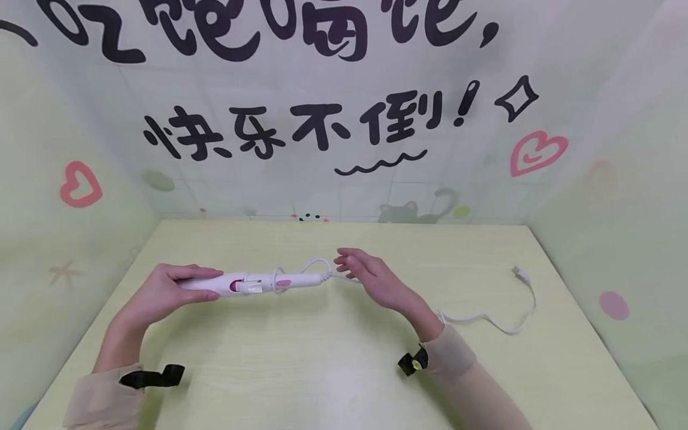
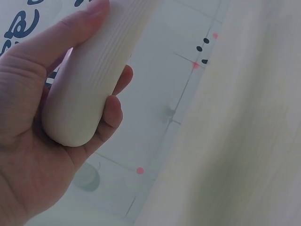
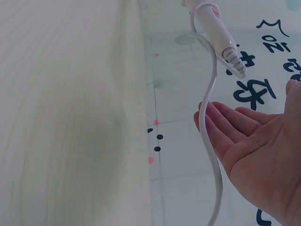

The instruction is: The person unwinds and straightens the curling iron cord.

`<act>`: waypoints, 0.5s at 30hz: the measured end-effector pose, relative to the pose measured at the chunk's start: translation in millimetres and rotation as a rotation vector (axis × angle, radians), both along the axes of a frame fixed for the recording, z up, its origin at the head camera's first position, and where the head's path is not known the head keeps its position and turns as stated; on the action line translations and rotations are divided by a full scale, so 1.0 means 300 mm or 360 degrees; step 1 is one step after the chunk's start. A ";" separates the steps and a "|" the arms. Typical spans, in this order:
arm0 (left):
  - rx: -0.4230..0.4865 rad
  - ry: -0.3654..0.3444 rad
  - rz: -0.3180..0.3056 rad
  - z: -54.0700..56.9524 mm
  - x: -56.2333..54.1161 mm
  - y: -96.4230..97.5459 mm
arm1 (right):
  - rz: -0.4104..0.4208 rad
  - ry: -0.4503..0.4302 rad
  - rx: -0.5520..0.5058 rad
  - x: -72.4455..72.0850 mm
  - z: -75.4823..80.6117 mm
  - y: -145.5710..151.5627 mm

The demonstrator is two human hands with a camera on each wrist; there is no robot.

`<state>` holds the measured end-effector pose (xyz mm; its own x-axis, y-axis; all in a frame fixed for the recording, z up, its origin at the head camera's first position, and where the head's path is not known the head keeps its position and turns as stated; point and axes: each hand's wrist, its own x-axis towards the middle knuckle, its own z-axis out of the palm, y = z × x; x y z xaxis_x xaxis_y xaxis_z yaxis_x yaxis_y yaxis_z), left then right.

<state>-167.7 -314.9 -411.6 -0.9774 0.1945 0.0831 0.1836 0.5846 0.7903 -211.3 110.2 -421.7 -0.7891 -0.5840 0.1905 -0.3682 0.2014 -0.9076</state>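
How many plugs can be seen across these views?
1. The plug lies on the right side of the table, ending the white cord. The right arm hides part of that cord; no other plug shows.

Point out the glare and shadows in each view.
Head: pale glare on the table near the bottom edge, soft shadows below the left hand and right hand; left wrist: soft shadow across the table; right wrist: broad, diffuse shadow there too.

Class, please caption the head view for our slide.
Left hand grips a white handheld appliance; right hand near its cord.
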 end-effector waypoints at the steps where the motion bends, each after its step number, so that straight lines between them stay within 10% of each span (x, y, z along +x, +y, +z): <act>1: 0.0001 0.0003 -0.0001 0.001 -0.001 0.002 | 0.0019 -0.0019 -0.0019 0.003 0.000 -0.009; 15: 0.0024 0.0004 -0.0014 0.001 -0.001 0.010 | 0.0118 -0.0190 -0.0108 -0.014 -0.031 -0.034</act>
